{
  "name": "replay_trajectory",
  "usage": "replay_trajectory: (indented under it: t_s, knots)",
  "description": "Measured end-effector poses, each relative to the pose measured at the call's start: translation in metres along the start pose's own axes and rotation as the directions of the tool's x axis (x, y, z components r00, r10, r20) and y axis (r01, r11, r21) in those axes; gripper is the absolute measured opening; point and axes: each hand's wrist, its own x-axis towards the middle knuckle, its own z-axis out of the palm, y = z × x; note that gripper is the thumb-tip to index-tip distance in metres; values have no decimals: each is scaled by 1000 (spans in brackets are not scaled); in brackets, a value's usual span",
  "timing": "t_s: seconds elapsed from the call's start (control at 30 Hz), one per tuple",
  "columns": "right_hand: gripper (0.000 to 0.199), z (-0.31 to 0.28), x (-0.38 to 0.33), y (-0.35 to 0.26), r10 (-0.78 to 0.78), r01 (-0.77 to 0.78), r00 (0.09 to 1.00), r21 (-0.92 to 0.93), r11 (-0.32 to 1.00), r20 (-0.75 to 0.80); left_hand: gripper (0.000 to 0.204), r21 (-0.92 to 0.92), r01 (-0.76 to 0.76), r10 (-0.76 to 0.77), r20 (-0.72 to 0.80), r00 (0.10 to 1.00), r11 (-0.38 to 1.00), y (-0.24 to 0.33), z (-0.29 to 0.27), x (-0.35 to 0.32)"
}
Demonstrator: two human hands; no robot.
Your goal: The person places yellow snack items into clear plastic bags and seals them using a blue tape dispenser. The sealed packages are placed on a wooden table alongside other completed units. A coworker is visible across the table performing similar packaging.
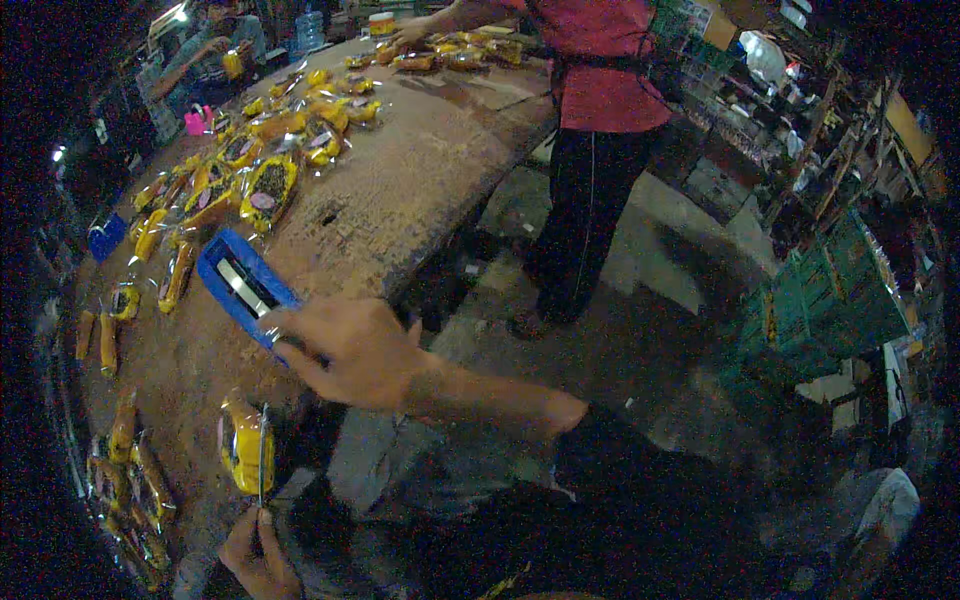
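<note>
My right hand [355, 350] reaches over the table edge and grips a blue oblong tool [215, 262] with a pale bar set along its middle; its exact kind is unclear. Low in the view, my left hand [262, 560] is closed, pinching the lower end of a thin grey strip [263, 450]. This strip lies along the right side of a yellow, clear-wrapped packet [240, 450] at the table's near edge. I cannot tell whether the strip is a separate rod or part of the wrapper.
On the brown, worn table [400, 180] lie many wrapped yellow packets [270, 190], with another group [130, 490] near left. A person in a red top [600, 70] stands at its far right side; another person [225, 50] is at far left. Green crates [820, 300] stand right.
</note>
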Motion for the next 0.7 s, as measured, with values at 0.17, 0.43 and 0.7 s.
replay_trajectory:
  t_s: [0.17,0.43,0.7]
  knots:
    - [25,21,1,22,359,-360,933,-7,933,-19,24,178,126,-128,-3,992,976,-3,0,-5]
    - [20,51,7,20,615,-698,709,467,543,345,26,166,26,-19,-42,999,986,-19,18,-1]
    - [16,24,-33,-7,560,-576,818,190,795,132,26,45,57,-57,7,998,997,-34,15,-1]
